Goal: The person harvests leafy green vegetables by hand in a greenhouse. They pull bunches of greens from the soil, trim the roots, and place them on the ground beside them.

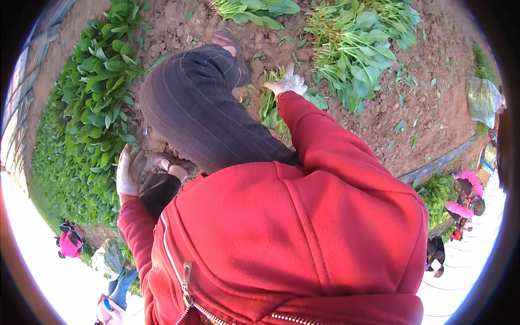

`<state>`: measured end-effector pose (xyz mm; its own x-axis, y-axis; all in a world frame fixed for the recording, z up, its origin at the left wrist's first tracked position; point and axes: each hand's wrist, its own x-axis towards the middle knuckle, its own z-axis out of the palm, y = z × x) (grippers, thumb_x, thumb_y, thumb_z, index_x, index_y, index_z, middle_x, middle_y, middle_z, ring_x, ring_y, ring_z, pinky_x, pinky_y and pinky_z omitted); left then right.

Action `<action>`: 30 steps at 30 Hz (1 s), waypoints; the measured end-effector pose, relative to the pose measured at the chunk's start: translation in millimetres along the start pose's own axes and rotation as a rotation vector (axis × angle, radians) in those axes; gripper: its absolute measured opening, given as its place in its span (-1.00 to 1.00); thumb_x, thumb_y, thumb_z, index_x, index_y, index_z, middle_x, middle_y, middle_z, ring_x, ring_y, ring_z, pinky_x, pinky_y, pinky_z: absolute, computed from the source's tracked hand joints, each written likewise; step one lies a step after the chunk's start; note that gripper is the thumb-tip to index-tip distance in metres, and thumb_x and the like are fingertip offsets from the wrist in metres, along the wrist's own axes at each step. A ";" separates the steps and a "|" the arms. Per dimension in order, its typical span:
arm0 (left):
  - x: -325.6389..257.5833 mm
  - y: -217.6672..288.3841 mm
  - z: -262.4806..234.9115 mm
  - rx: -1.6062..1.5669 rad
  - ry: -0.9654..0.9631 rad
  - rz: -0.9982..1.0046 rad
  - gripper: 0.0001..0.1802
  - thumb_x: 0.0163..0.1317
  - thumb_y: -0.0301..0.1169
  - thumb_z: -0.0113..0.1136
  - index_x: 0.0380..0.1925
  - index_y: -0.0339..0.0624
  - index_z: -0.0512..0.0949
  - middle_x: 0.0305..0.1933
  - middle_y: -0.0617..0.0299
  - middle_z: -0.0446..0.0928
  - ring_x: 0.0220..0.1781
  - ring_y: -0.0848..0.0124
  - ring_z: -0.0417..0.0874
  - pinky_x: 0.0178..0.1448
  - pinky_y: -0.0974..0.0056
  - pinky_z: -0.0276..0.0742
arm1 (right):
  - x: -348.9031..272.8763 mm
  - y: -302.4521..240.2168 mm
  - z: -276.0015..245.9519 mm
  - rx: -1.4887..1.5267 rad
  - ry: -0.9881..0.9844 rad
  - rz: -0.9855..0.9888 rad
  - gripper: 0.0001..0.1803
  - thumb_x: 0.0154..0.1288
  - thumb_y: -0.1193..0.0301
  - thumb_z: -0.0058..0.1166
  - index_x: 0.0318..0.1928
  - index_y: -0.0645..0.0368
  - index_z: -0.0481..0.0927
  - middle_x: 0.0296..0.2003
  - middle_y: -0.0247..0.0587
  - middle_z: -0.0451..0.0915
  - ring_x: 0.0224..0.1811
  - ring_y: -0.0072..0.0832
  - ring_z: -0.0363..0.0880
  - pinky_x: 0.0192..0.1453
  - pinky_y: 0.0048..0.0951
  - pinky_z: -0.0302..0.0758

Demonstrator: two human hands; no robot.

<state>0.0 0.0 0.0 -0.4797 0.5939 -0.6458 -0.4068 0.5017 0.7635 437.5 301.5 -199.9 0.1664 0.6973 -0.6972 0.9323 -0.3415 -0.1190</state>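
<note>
My left hand point(130, 170), in a white glove, is beside the near edge of a dense bed of leafy greens point(100, 111). Its fingers point away from me, apart and slightly bent, with no leaves seen in them. My right hand point(288, 84), also gloved, reaches out past my knee over a small bunch of cut greens point(272, 108) on the soil. The thumb and a finger are spread; the palm side is hidden. Just beyond it lies a large heap of cut greens point(352, 59), stems and broad leaves together.
Another pile of greens point(254, 11) lies at the far edge. Bare soil point(428, 122) with scattered leaves stretches to the right, toward a clear plastic bag point(483, 100) and a dark strip point(441, 162). People in pink point(468, 187) point(69, 242) are at both sides.
</note>
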 end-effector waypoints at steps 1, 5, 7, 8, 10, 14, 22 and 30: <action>-4.3 0.2 -1.5 -0.015 -0.001 0.009 -0.22 0.40 0.00 0.27 0.47 -0.13 0.25 0.41 -0.09 0.39 0.41 0.06 0.46 0.48 -0.05 0.34 | -5.3 -1.6 2.8 -0.008 0.015 0.001 0.40 -0.06 -0.29 0.43 0.65 -0.19 -0.16 0.49 0.12 0.24 0.60 0.02 0.09 0.59 0.13 0.04; -7.1 -10.0 -3.4 -0.067 -0.003 -0.031 -0.30 0.42 -0.05 0.27 0.41 -0.14 0.32 0.35 -0.06 0.43 0.35 0.09 0.52 0.40 0.01 0.45 | -15.2 2.8 23.0 -0.058 0.010 0.038 0.40 -0.06 -0.26 0.45 0.64 -0.17 -0.15 0.45 0.15 0.30 0.57 0.01 0.14 0.58 0.13 0.06; -7.0 -15.3 -2.6 -0.084 0.001 -0.051 -0.29 0.40 -0.04 0.28 0.41 -0.12 0.32 0.32 -0.03 0.45 0.33 0.10 0.53 0.38 0.03 0.46 | -16.1 5.5 26.1 -0.067 0.060 0.043 0.34 -0.04 -0.19 0.48 0.63 -0.16 -0.07 0.38 0.11 0.38 0.50 -0.01 0.27 0.55 0.12 0.13; -6.4 -15.6 -1.9 -0.087 0.015 -0.053 -0.29 0.40 -0.04 0.29 0.41 -0.12 0.33 0.31 -0.02 0.46 0.32 0.11 0.53 0.38 0.03 0.47 | -14.4 4.6 25.3 -0.068 0.068 0.047 0.32 -0.04 -0.17 0.48 0.62 -0.15 -0.05 0.37 0.10 0.39 0.48 -0.02 0.30 0.54 0.12 0.15; -4.9 -16.4 1.8 -0.114 0.010 -0.054 -0.29 0.39 -0.05 0.30 0.41 -0.12 0.33 0.29 0.01 0.48 0.29 0.12 0.55 0.36 0.06 0.49 | -12.2 4.6 22.8 -0.090 0.104 0.050 0.28 -0.02 -0.10 0.50 0.61 -0.14 0.00 0.30 0.05 0.45 0.40 -0.04 0.40 0.51 0.10 0.21; -4.6 -14.8 9.6 -0.105 0.035 -0.051 -0.35 0.40 -0.09 0.29 0.37 -0.13 0.36 0.26 -0.01 0.51 0.28 0.13 0.56 0.32 0.09 0.51 | -4.9 4.8 16.4 -0.144 0.089 0.042 0.16 0.09 0.01 0.45 0.61 -0.16 0.04 0.28 -0.02 0.47 0.34 -0.09 0.47 0.37 -0.01 0.37; -3.7 -10.2 18.8 -0.066 0.023 -0.088 -0.35 0.41 -0.10 0.29 0.37 -0.15 0.34 0.28 -0.04 0.50 0.29 0.13 0.57 0.32 0.09 0.52 | 9.0 17.2 23.2 -0.164 0.177 -0.045 -0.08 0.20 0.25 0.32 0.54 -0.12 0.18 0.12 -0.02 0.60 0.16 -0.11 0.64 0.19 -0.07 0.52; 2.8 -10.8 6.0 -0.087 -0.032 -0.106 -0.37 0.41 -0.08 0.29 0.35 -0.14 0.38 0.26 0.00 0.53 0.27 0.16 0.58 0.34 0.08 0.51 | 24.1 43.8 4.4 -0.009 0.078 -0.163 0.00 0.15 0.32 0.23 0.59 0.02 0.05 0.14 0.12 0.62 0.17 -0.04 0.66 0.27 -0.09 0.57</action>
<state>7.7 0.0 -10.1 -0.4062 0.5609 -0.7214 -0.5201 0.5072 0.6872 481.0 300.6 -225.0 0.0372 0.7897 -0.6123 0.9518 -0.2146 -0.2190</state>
